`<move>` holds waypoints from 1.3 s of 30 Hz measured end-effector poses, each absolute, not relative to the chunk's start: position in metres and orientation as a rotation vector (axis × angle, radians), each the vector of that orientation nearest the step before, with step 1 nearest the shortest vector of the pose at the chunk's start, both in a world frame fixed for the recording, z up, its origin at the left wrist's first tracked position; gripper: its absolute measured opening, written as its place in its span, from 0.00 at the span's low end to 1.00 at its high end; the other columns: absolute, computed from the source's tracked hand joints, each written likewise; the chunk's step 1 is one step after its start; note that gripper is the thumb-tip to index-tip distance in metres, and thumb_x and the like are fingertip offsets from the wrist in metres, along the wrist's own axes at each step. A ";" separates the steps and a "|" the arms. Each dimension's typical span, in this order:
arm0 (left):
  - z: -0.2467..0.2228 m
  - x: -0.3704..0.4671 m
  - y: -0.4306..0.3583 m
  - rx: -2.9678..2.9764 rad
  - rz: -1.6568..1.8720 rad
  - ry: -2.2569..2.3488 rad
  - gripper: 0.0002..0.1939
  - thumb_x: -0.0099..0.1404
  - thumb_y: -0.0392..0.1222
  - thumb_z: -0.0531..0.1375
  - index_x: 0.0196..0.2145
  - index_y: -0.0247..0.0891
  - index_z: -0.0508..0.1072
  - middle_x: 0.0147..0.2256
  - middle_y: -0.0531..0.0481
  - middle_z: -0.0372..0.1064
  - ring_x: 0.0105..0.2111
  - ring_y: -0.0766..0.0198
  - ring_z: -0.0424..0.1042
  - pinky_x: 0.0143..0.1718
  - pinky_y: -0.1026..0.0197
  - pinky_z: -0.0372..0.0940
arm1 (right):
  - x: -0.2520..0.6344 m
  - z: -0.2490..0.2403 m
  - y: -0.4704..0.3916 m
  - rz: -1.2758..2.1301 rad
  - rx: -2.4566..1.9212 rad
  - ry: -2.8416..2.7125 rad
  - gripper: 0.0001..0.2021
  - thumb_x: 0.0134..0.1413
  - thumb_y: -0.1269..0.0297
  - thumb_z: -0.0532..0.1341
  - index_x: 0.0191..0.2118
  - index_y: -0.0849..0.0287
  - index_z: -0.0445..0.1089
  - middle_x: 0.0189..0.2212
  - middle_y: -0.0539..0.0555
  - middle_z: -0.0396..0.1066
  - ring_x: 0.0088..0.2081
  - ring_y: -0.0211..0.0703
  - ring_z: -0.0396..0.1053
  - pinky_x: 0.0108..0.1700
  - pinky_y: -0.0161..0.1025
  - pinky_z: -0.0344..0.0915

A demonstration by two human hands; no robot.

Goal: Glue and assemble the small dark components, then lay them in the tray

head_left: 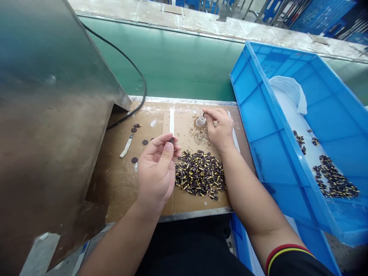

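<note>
Dark piece (171,140) pinched in its grip, the left hand (157,165) is hovering while the right hand (220,126), pinching a part (204,114), is apparently dipping at the cup (200,121), next needing steady lifting.

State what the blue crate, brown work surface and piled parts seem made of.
Blue crate: probably moulded plastic, slightly glossy, by its ribbed walls. Brown work surface: likely cardboard, shiny in places; a worn patch shows corrugation-like ribs. Piled parts: perhaps plastic, faintly shiny, dark with yellow ends; too small to be sure.
</note>
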State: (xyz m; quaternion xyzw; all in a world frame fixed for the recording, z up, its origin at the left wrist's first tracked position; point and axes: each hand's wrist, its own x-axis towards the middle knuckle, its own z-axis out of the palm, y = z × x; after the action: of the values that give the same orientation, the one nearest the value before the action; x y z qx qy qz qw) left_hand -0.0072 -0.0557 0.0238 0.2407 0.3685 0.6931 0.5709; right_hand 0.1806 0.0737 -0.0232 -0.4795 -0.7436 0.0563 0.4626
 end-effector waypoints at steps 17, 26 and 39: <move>0.026 -0.008 -0.057 0.558 1.632 0.812 0.11 0.68 0.39 0.63 0.48 0.40 0.79 0.40 0.46 0.66 0.34 0.69 0.69 0.33 0.68 0.69 | 0.180 -0.024 0.072 0.153 -1.206 -1.835 0.12 0.67 0.70 0.57 0.48 0.53 0.78 0.41 0.55 0.77 0.44 0.46 0.73 0.48 0.47 0.71; 0.027 -0.008 -0.057 0.482 1.617 0.816 0.07 0.70 0.38 0.61 0.42 0.37 0.78 0.37 0.46 0.65 0.34 0.68 0.68 0.34 0.68 0.68 | 0.180 -0.023 0.072 0.169 -1.214 -1.803 0.12 0.66 0.70 0.57 0.46 0.55 0.77 0.41 0.55 0.78 0.45 0.46 0.74 0.49 0.47 0.71; 0.027 -0.009 -0.056 0.462 1.604 0.804 0.05 0.68 0.38 0.63 0.41 0.37 0.77 0.36 0.47 0.65 0.34 0.68 0.68 0.34 0.67 0.67 | 0.180 -0.023 0.071 0.173 -1.242 -1.813 0.12 0.65 0.70 0.57 0.46 0.55 0.77 0.42 0.55 0.78 0.46 0.46 0.74 0.49 0.47 0.71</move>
State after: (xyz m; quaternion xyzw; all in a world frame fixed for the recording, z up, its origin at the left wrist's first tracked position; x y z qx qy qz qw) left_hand -0.0088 -0.0564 0.0271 0.1994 0.3471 0.6922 0.6005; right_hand 0.1802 0.0711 -0.0231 -0.5027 -0.7337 0.0699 0.4518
